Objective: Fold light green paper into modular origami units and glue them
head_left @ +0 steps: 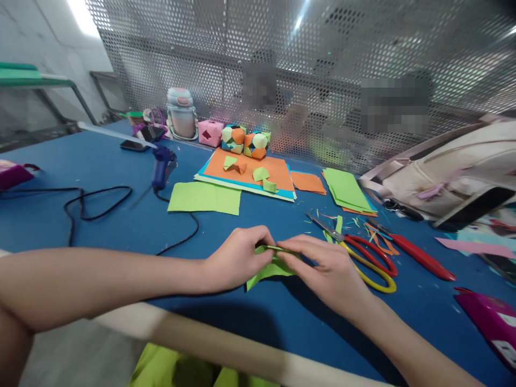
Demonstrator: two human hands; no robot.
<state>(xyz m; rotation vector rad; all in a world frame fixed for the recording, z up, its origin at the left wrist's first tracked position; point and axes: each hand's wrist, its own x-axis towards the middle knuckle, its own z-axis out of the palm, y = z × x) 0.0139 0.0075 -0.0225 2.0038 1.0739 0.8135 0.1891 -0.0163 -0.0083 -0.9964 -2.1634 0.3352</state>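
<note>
Near the table's front edge, a green sheet of paper (271, 270) is held up between both hands, with a fold along its top edge. My left hand (242, 255) is closed, pinching the paper's upper left part with thumb and fingers. From the other side, my right hand (326, 260) pinches the same top edge near its right end. The fingers hide part of the paper. Beyond my left hand a flat green sheet (205, 198) lies on the blue table. Just past my right hand lie scissors (363, 252) with red and yellow handles.
A blue glue gun (162, 167) stands at left with its black cord trailing. Stacked coloured sheets (245, 177) bear small folded pieces; folded paper balls (244, 141) sit behind. At right are green sheets (346, 189), a red-handled tool (423, 257) and a pale backpack (451, 161).
</note>
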